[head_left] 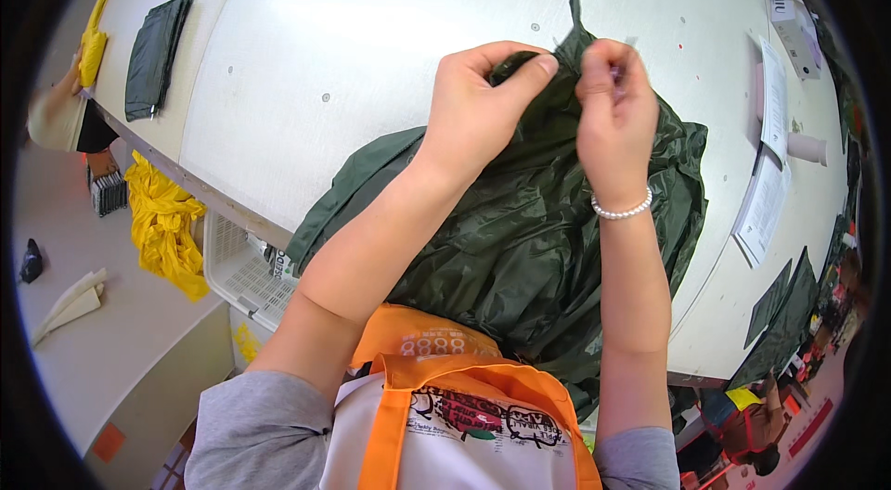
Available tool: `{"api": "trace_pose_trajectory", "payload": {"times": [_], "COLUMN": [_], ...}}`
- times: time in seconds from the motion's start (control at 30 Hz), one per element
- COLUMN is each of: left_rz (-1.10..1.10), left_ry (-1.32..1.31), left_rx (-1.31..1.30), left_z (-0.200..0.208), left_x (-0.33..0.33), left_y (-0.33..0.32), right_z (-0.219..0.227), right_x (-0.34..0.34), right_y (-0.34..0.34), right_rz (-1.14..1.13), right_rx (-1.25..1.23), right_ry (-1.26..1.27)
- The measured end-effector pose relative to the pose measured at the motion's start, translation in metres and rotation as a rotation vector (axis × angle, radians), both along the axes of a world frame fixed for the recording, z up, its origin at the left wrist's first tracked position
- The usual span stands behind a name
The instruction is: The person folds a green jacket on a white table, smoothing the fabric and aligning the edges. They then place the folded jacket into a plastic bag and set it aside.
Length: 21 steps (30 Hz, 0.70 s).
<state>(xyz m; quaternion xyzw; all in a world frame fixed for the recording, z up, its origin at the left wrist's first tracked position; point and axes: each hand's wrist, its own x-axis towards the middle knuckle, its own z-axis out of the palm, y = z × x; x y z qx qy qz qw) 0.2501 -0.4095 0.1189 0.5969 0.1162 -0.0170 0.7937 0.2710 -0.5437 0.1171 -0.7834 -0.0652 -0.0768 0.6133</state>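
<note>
A dark green, faintly patterned piece of thin fabric [520, 239] lies bunched on the white table before me and hangs over its near edge. My left hand [478, 105] pinches the raised upper edge of this fabric between thumb and fingers. Close beside it on the right, my right hand [615, 109] is closed, fingertips pressed together and slightly blurred. What those fingertips hold is hard to see. Between the hands, a narrow strip of the same fabric [575, 3] points away across the table.
A folded dark green bundle [158, 56] lies at the left of the white table [306, 35]. Papers [766, 184] and a white box [794, 26] sit on the right. Yellow fabric [165, 221] and a white plastic basket [243, 263] are below left. Other people work at both sides.
</note>
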Motion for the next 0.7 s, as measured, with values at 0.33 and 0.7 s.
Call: {"api": "trace_pose_trajectory", "payload": {"times": [0.33, 0.7], "left_rz": [0.033, -0.037], "left_ry": [0.015, -0.016], "left_rx": [-0.093, 0.008], "left_z": [0.006, 0.008], "left_x": [0.001, -0.004], "left_y": [-0.002, -0.003], "right_z": [-0.010, 0.003], "right_x": [-0.012, -0.013], "right_y": [-0.021, -0.017], "right_rz": [0.113, 0.128], "right_rx": [-0.174, -0.177], "right_ry": [-0.168, -0.184]}}
